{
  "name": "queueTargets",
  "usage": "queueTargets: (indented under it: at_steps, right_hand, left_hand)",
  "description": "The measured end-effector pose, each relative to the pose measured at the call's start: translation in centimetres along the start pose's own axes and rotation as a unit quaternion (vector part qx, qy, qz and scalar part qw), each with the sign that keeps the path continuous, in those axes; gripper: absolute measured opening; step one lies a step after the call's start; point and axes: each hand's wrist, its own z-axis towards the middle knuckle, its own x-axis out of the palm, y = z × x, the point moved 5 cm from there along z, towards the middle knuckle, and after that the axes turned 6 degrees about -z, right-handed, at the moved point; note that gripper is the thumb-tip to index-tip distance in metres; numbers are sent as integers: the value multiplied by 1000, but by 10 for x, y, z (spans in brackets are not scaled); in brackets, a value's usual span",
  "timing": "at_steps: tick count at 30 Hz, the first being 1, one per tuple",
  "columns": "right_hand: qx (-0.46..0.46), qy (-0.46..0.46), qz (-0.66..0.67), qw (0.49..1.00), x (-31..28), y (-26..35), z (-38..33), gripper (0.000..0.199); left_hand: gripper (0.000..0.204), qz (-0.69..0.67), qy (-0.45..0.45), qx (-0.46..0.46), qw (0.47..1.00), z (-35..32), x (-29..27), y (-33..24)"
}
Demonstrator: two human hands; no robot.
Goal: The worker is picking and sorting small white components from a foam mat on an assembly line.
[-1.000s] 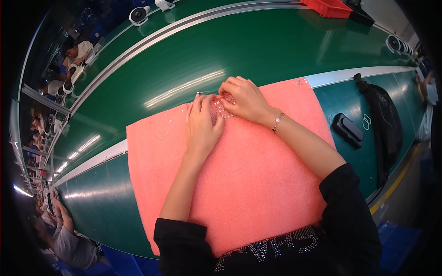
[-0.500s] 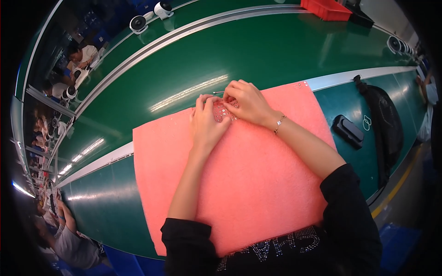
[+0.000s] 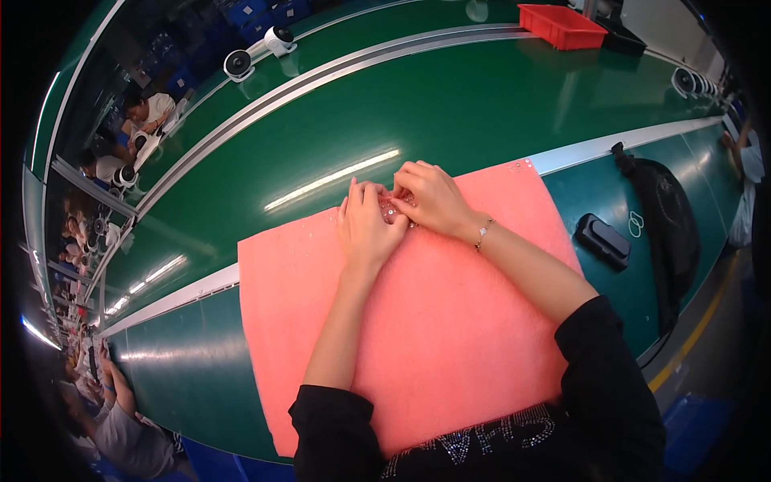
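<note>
A pink fleecy cloth lies in front of me across the bench. Close to its far edge, small shiny round pieces are scattered between my hands. My left hand rests at the left of these pieces with its fingers bent inward and fingertips together. From the right, my right hand meets it in a pinch, thumb and fingers pressed together. Whatever the fingertips hold is too small and too hidden to name. A thin bracelet circles my right wrist. More shiny pieces lie at the cloth's far right corner.
Right of the cloth lie a black case, pale rings and a black bag. Beyond runs a green conveyor belt. White cameras and a red bin stand at the back. People work at the left.
My view has shifted slightly. My left fingers have drawn in closer to my right hand, covering more of the shiny pieces. A thin metal tip beyond my fingers no longer shows.
</note>
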Motion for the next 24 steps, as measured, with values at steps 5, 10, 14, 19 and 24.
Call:
queueTargets:
  at_steps: [5,10,14,19,24]
  right_hand:
    - [0,-6,-4,1000,-1,1,-1,13]
    - [-18,-20,-13,1000,-1,6,-2,16]
    - [-7,-19,21,1000,-1,4,-3,16]
    - [6,-21,32,999,-2,3,-3,16]
    - [22,-15,41,999,0,5,-4,16]
  left_hand:
    - [35,-2,5,10,1000,-2,-1,1]
    - [38,-50,12,26,998,-3,-1,9]
    - [38,-61,20,31,997,-4,-2,9]
    - [38,-69,33,33,997,-5,-2,9]
    - [38,-67,42,30,996,-6,-4,11]
